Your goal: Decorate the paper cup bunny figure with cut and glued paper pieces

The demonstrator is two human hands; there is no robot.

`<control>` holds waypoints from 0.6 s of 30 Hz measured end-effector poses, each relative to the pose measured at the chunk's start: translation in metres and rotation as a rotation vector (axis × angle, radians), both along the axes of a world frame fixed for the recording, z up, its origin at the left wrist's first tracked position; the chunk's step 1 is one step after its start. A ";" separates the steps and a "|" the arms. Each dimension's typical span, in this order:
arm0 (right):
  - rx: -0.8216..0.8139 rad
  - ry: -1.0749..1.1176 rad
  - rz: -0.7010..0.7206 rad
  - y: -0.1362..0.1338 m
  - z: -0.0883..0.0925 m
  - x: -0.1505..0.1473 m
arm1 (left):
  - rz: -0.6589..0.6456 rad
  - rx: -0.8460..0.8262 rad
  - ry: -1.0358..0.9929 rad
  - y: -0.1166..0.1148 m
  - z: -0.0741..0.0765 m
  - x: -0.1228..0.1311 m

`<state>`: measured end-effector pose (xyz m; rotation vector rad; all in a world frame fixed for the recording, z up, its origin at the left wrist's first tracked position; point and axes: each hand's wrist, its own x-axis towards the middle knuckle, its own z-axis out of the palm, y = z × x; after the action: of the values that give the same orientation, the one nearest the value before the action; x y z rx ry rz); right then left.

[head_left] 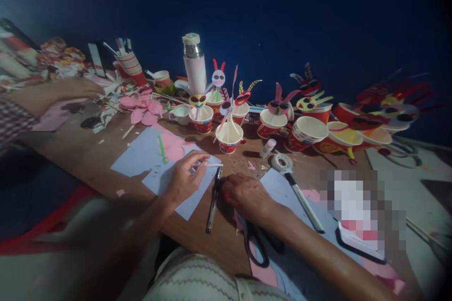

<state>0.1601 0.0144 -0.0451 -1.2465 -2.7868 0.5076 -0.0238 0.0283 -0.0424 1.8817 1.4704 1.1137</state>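
My left hand [189,173] is over a sheet of pale blue paper [187,202], its thumb and fingers pinching a thin whitish strip [214,165] that points right. My right hand [247,195] is closed with its fingers curled down near the tabletop; what they hold, if anything, is hidden. Between the hands lies a black pen [212,207], its upper end close to my right fingers. Black-handled scissors [257,247] lie below my right wrist. Pink paper [171,143] and a narrow green strip [161,149] rest on the blue sheet.
Paper cups with paper faces, such as one cup [229,138], stand along the back by a flask [195,70]. A tape roll [281,162], glue stick [267,148] and marker [304,203] lie right. Another person's arm [60,96] reaches in at left, near pink cutouts [141,106].
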 end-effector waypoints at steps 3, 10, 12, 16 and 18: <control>-0.020 0.034 -0.012 0.000 0.002 0.000 | -0.002 -0.079 -0.053 -0.008 0.002 0.002; -0.254 0.538 -0.240 -0.003 0.014 0.020 | -0.061 -0.431 -0.342 -0.021 0.009 0.022; -0.395 0.803 -0.387 -0.002 0.015 0.025 | -0.122 -0.547 -0.476 -0.021 0.009 0.035; -0.547 1.175 -0.636 -0.001 0.011 0.032 | -0.238 -0.725 -0.682 -0.017 0.009 0.062; -0.528 1.244 -0.718 -0.001 0.007 0.034 | -0.261 -0.774 -0.709 -0.013 0.010 0.072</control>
<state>0.1941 0.0136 -0.0378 -1.2105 -1.1363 1.3471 0.0477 0.0150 -0.0326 0.9559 0.9867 0.7878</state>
